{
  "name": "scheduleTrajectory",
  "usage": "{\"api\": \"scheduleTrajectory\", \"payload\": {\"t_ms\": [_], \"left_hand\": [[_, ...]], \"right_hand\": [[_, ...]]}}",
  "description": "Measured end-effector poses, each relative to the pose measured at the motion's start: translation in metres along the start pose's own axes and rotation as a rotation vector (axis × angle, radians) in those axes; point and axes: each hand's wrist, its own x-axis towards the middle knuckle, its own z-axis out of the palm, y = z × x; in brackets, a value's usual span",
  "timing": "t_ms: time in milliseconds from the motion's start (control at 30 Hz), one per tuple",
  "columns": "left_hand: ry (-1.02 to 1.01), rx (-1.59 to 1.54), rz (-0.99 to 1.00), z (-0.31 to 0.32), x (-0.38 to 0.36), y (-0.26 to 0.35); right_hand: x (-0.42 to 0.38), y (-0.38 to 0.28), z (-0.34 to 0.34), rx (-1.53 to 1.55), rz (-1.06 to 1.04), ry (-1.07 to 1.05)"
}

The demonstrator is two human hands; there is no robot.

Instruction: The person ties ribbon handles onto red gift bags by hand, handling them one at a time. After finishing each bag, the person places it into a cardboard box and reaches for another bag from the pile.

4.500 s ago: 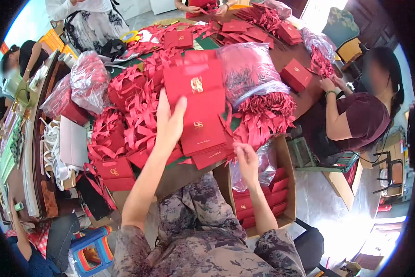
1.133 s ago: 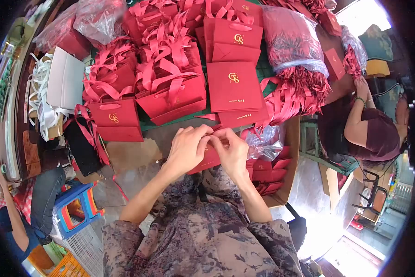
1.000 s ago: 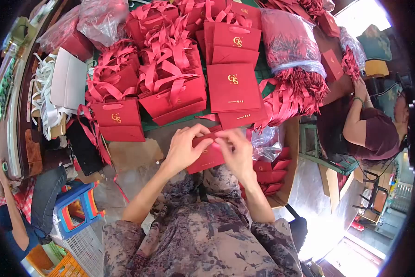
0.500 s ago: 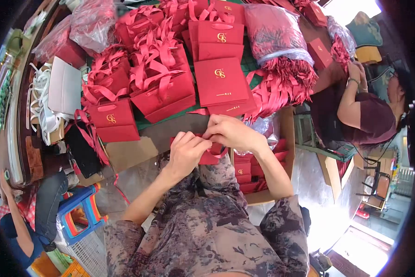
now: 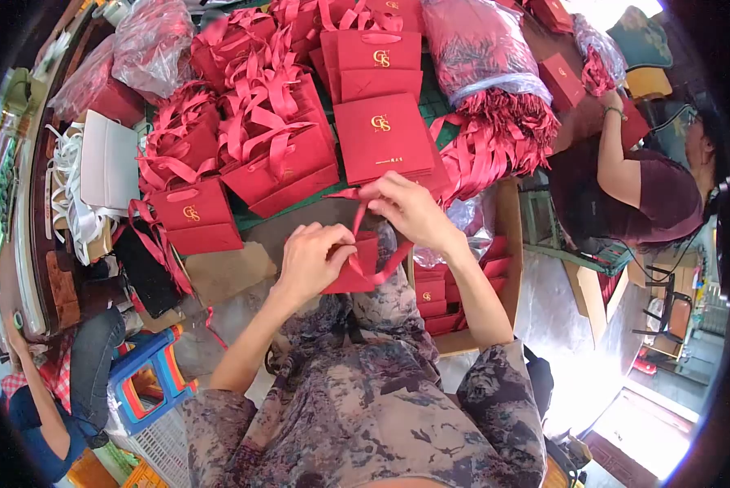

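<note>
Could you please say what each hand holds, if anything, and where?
Left hand: a red bag, by its upper left part. Right hand: its ribbon, by the raised part.

Count: 1 red bag (image 5: 350, 283) at the left grip (image 5: 310, 259); leftward, 1 blue stool (image 5: 131, 389); co-workers (image 5: 670, 195), 2 (one each side).

I saw a big brown table (image 5: 577, 128) at 12 o'clock, and a long side table (image 5: 59, 297) with a dark wood edge near 9. A blue stool (image 5: 129, 392) stood at 8, with a white crate (image 5: 168, 446) just below it. A chair with a blue-green back (image 5: 640, 39) was near 2. A green seat frame (image 5: 572, 258) was at 3, and a black and brown chair (image 5: 679, 315) was farther out. The floor (image 5: 540, 317) was gray and shiny. Very bright light (image 5: 586, 376) made it white at 4.
</note>
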Motion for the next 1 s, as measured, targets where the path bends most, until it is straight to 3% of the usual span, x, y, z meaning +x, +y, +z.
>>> {"api": "scheduleTrajectory", "payload": {"t_ms": [33, 133, 167, 233, 267, 400, 533, 567, 633, 700, 767, 800, 833, 933, 967, 1000], "left_hand": [[0.019, -0.011, -0.039, 0.002, 0.001, -0.004], [0.035, -0.011, -0.122, 0.005, 0.003, -0.014], [0.026, -0.002, -0.168, 0.005, 0.002, -0.016], [0.026, -0.018, -0.187, 0.007, 0.002, -0.02], [0.026, -0.034, -0.202, 0.007, 0.003, -0.022], [0.027, -0.06, -0.231, 0.006, 0.005, -0.027], [0.047, -0.13, -0.297, 0.008, 0.004, -0.034], [0.051, -0.129, -0.314, 0.008, 0.003, -0.034], [0.101, -0.052, -0.258, 0.007, 0.001, -0.033], [0.149, 0.02, -0.198, 0.004, 0.001, -0.021], [0.355, 0.228, 0.04, -0.004, -0.002, 0.008], [0.278, 0.079, 0.054, -0.001, -0.01, 0.015], [0.207, -0.128, 0.01, 0.003, -0.016, 0.026], [-0.03, -0.29, -0.213, 0.01, -0.029, 0.037], [-0.022, -0.288, -0.216, 0.008, -0.029, 0.032], [-0.154, -0.626, -0.456, 0.003, -0.026, 0.025]], "right_hand": [[-0.004, -0.002, 0.001, -0.164, -0.079, 0.102], [-0.029, 0.005, 0.002, -0.199, -0.05, 0.201], [-0.04, 0.003, 0.002, -0.196, -0.049, 0.198], [-0.061, -0.005, 0.003, -0.163, 0.092, -0.071], [-0.07, 0.004, 0.014, -0.31, 0.044, -0.038], [-0.086, 0.033, 0.041, -0.332, 0.127, 0.056], [-0.105, 0.052, 0.033, -0.452, 0.14, -0.001], [-0.11, 0.052, 0.032, -0.449, 0.133, -0.005], [-0.114, 0.035, 0.026, -0.2, 0.352, -0.034], [-0.11, 0.012, 0.027, -0.29, 0.298, 0.011], [-0.101, -0.012, 0.032, -0.279, 0.132, 0.083], [-0.097, -0.027, 0.038, -0.359, 0.123, 0.118], [-0.093, -0.036, 0.043, -0.358, 0.121, 0.117], [-0.081, -0.05, 0.06, -0.374, -0.134, 0.177], [-0.079, -0.05, 0.064, -0.372, -0.141, 0.172], [-0.077, -0.048, 0.068, -0.344, -0.226, 0.186]]}}
